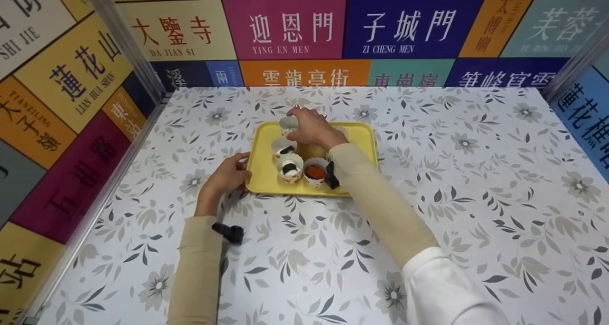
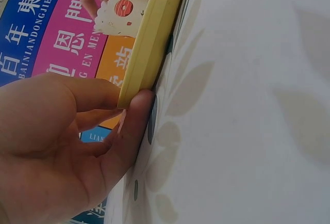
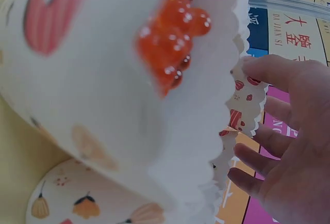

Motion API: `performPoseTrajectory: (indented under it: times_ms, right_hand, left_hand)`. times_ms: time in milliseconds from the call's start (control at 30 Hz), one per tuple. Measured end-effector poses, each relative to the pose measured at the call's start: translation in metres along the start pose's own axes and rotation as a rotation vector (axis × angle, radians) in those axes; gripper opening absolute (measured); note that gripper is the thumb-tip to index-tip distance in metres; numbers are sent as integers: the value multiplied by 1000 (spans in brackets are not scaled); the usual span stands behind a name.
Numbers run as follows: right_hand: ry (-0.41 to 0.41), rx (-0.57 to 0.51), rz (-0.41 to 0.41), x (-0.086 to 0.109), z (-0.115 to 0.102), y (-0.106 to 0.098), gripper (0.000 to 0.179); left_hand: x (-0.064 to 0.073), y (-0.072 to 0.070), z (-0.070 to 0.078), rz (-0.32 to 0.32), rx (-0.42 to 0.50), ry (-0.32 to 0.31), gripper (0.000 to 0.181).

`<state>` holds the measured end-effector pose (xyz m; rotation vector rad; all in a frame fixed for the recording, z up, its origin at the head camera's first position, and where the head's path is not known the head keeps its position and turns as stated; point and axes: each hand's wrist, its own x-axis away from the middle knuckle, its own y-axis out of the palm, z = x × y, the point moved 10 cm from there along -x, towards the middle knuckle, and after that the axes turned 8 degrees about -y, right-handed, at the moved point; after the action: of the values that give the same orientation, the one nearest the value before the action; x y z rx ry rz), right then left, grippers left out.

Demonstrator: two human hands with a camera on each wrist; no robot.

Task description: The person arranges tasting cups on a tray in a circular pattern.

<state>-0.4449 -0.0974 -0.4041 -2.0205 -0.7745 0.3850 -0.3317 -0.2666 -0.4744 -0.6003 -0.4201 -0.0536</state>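
Note:
A yellow tray (image 1: 262, 175) lies on the table, carrying several white paper baking cups. My left hand (image 1: 228, 174) pinches the tray's left edge, thumb below and index finger against the rim in the left wrist view. At the back left of the tray, my right hand (image 1: 314, 129) grips a paper cup (image 1: 287, 123) between thumb and fingers; its contents are hidden. Nearer stand a cup with something dark and white (image 1: 284, 149), a cup with a white piece and a black band (image 1: 289, 169), and a cup of orange-red beads (image 3: 170, 38).
Under the tray, a white floral cloth (image 1: 295, 268) covers the table. Panels with large printed characters (image 1: 285, 27) rise behind and at both sides. A yellowish thing (image 1: 312, 151) and more cups on the tray are partly hidden by my right hand and arm.

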Motion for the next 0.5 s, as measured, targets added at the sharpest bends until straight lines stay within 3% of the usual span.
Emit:
performPoseTrajectory:
  times_ms: [233, 500]
  right_hand:
    - [55, 7, -24, 1, 5, 3, 68]
    - [60, 45, -29, 1, 6, 4, 71]
  left_hand:
    - [0, 2, -1, -4, 24, -10, 62]
    - [-1, 2, -3, -4, 27, -16, 63]
